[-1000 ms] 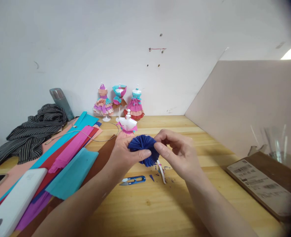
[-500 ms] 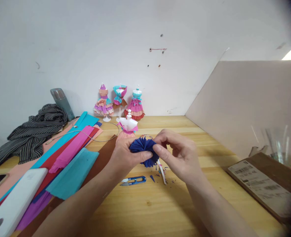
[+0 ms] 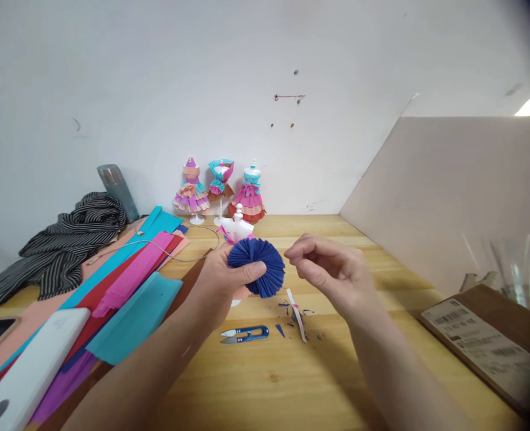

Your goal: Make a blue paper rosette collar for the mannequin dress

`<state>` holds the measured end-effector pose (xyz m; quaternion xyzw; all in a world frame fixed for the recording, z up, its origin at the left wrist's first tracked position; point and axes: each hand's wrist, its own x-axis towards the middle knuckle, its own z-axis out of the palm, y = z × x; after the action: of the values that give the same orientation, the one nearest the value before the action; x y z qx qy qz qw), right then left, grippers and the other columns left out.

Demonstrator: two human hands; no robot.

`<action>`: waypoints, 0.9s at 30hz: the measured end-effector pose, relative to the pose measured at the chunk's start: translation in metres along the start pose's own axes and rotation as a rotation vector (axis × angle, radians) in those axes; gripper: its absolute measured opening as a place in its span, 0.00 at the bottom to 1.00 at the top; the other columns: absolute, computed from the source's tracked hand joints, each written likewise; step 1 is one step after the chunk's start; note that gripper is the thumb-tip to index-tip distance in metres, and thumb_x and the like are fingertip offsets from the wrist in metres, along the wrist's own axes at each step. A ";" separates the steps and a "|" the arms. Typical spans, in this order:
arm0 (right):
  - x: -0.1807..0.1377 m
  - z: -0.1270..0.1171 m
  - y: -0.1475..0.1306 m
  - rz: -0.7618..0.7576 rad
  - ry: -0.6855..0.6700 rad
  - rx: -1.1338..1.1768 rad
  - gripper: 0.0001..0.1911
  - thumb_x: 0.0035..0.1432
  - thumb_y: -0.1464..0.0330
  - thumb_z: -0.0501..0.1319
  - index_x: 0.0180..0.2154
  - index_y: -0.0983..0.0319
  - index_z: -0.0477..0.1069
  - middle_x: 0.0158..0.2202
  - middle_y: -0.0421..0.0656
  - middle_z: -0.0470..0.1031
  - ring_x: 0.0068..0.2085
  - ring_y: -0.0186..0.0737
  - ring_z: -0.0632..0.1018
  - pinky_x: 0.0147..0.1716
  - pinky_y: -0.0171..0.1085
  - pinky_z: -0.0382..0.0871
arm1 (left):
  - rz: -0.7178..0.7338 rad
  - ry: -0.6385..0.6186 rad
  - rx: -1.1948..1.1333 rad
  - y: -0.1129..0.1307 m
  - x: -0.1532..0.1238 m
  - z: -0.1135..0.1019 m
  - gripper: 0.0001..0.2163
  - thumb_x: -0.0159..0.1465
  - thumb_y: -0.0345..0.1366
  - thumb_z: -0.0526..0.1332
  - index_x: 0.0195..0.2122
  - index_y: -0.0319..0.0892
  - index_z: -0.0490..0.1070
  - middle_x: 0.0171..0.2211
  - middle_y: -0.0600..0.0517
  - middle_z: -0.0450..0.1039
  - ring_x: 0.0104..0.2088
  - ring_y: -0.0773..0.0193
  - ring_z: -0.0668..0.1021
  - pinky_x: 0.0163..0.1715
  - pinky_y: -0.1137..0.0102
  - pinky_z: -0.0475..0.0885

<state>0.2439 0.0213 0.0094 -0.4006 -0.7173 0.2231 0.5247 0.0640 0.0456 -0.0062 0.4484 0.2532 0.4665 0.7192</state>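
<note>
My left hand (image 3: 217,278) pinches a dark blue pleated paper rosette (image 3: 269,269), its thumb lying across the folds. The rosette is fanned out into a nearly full disc. To the right of it, my right hand (image 3: 332,269) is off the paper, fingers curled, with a small gap between thumb and forefinger and nothing visible in them. Behind the rosette a small white mannequin (image 3: 236,227) with a pink paper band is partly covered. Blue-handled thread snips (image 3: 245,334) lie below on the wooden table (image 3: 265,389).
Coloured crepe paper (image 3: 134,317) and a white oblong device (image 3: 33,365) lie at the left, near a striped cloth (image 3: 76,239) and bottle (image 3: 118,191). Dressed mannequins (image 3: 249,191) stand by the wall. A white strip (image 3: 297,315) lies among scraps. A cardboard package (image 3: 484,341) is at right.
My right hand has let go of the rosette and drawn a little to the right. The rosette has turned flatter toward me and shows as a fuller disc.
</note>
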 end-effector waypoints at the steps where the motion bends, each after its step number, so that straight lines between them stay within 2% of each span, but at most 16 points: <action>1: 0.001 -0.002 0.000 0.007 -0.039 -0.022 0.10 0.57 0.62 0.61 0.28 0.61 0.72 0.24 0.41 0.71 0.25 0.35 0.69 0.23 0.35 0.61 | 0.001 0.020 -0.041 0.001 0.000 0.000 0.11 0.48 0.36 0.73 0.31 0.37 0.79 0.26 0.50 0.77 0.26 0.66 0.77 0.30 0.71 0.72; 4: 0.003 -0.001 -0.001 0.038 -0.189 -0.065 0.12 0.56 0.62 0.61 0.24 0.61 0.69 0.20 0.38 0.67 0.22 0.32 0.66 0.21 0.33 0.59 | 0.010 0.072 -0.118 0.004 0.000 0.003 0.11 0.47 0.34 0.74 0.30 0.37 0.78 0.25 0.50 0.77 0.26 0.68 0.77 0.30 0.72 0.73; 6: 0.002 0.004 -0.001 0.053 -0.226 -0.065 0.14 0.56 0.62 0.61 0.23 0.61 0.67 0.19 0.37 0.64 0.22 0.31 0.64 0.21 0.33 0.58 | 0.016 0.077 -0.145 0.004 0.000 0.004 0.11 0.46 0.33 0.74 0.30 0.36 0.78 0.26 0.50 0.78 0.27 0.68 0.77 0.30 0.73 0.73; 9: 0.001 0.010 -0.001 0.053 -0.158 -0.049 0.16 0.56 0.62 0.61 0.21 0.61 0.64 0.18 0.37 0.62 0.22 0.31 0.63 0.21 0.33 0.57 | 0.016 0.069 -0.160 0.001 0.000 0.004 0.11 0.46 0.32 0.74 0.31 0.36 0.78 0.26 0.50 0.78 0.27 0.67 0.78 0.30 0.73 0.74; 12: 0.001 0.010 0.000 0.032 -0.089 -0.024 0.15 0.57 0.63 0.60 0.21 0.61 0.65 0.19 0.37 0.64 0.22 0.31 0.64 0.21 0.33 0.57 | 0.022 0.067 -0.151 -0.001 0.000 0.003 0.11 0.47 0.31 0.74 0.31 0.36 0.78 0.27 0.51 0.78 0.28 0.67 0.78 0.31 0.72 0.74; 20: 0.002 0.007 -0.002 0.049 -0.104 -0.019 0.11 0.56 0.62 0.60 0.26 0.62 0.70 0.21 0.39 0.68 0.23 0.33 0.66 0.21 0.33 0.60 | 0.038 0.069 -0.139 -0.001 0.002 0.003 0.11 0.46 0.32 0.74 0.31 0.36 0.78 0.27 0.51 0.78 0.28 0.67 0.78 0.32 0.72 0.75; 25: 0.001 0.009 -0.001 0.030 0.013 0.000 0.13 0.56 0.64 0.61 0.21 0.62 0.67 0.19 0.38 0.65 0.21 0.31 0.65 0.20 0.33 0.58 | 0.041 0.080 -0.044 -0.006 0.002 0.001 0.11 0.47 0.33 0.74 0.31 0.36 0.78 0.27 0.50 0.78 0.27 0.67 0.78 0.31 0.71 0.75; 27: 0.000 0.008 -0.001 0.023 0.032 0.004 0.13 0.57 0.64 0.60 0.23 0.62 0.69 0.19 0.38 0.66 0.22 0.32 0.65 0.20 0.33 0.58 | 0.053 0.079 -0.052 -0.006 0.001 0.001 0.12 0.48 0.34 0.74 0.32 0.36 0.77 0.27 0.49 0.79 0.27 0.65 0.78 0.31 0.69 0.76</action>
<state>0.2361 0.0214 0.0072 -0.4115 -0.7037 0.2241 0.5341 0.0682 0.0455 -0.0111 0.4171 0.2572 0.5091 0.7076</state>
